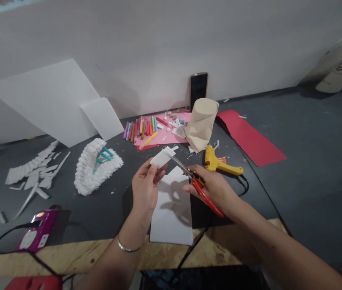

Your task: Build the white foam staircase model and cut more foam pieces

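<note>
Paper piece [161, 158]: small, white, folded, held above the table [294, 161] at centre, just over a white sheet [173, 217]. Its far edge shows a few short slits; the part by the fingers looks uncut, so the fringing seems begun and not finished.

Left hand [145, 187]: thumb and fingers are pinched on the near-left end of the paper piece. A bracelet [125, 246] sits on the wrist.

Right hand [216, 187]: fingers are closed through the red handles of the scissors [193, 179]. The blades point far-left, slightly parted, with their tips at the right edge of the paper piece.

Surroundings, near to far:
- Right of the scissors lies a yellow glue gun [220, 163], its cord running toward the near edge.
- At left stands a white fringed form [94, 171] with teal sticks [103, 155] inside. By the look of it, this form is already covered with similar fringe.
- Farther left lie loose white strips [33, 169].
- At near left is a purple device [38, 233].
- At far centre are markers [140, 128] on a pink sheet [171, 137], a beige roll [201, 123] and a phone [198, 86] against the wall.
- A red sheet [249, 137] lies at far right.
- White boards [52, 98] lean at far left.
</note>
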{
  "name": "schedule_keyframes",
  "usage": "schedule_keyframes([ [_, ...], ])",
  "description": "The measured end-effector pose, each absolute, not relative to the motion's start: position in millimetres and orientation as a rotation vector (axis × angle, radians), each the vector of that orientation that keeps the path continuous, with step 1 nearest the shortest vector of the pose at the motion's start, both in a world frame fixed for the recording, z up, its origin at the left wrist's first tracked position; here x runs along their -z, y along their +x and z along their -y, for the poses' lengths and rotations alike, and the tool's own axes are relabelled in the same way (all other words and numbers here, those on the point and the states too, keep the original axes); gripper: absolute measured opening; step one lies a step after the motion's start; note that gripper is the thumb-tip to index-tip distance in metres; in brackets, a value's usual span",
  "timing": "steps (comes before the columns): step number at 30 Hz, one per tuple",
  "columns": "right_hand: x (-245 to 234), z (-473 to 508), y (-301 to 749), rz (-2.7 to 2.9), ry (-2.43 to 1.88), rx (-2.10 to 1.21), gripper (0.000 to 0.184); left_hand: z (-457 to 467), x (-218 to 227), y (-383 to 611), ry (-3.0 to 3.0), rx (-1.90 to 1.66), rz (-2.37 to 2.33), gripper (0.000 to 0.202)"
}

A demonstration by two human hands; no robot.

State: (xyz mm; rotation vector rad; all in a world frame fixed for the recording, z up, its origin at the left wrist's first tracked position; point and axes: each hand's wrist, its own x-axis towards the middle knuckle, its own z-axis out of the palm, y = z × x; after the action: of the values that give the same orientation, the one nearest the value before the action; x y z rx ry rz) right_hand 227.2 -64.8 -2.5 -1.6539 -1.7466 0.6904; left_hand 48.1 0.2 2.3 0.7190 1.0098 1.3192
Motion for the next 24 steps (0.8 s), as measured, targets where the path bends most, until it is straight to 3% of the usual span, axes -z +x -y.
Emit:
schedule_keyframes([
  [24, -0.5, 64.5, 225.8, 1.751, -1.643, -0.733, 0.051, -0.9, -0.9, 47.1, 0.693, -1.326, -1.001, 0.035],
])
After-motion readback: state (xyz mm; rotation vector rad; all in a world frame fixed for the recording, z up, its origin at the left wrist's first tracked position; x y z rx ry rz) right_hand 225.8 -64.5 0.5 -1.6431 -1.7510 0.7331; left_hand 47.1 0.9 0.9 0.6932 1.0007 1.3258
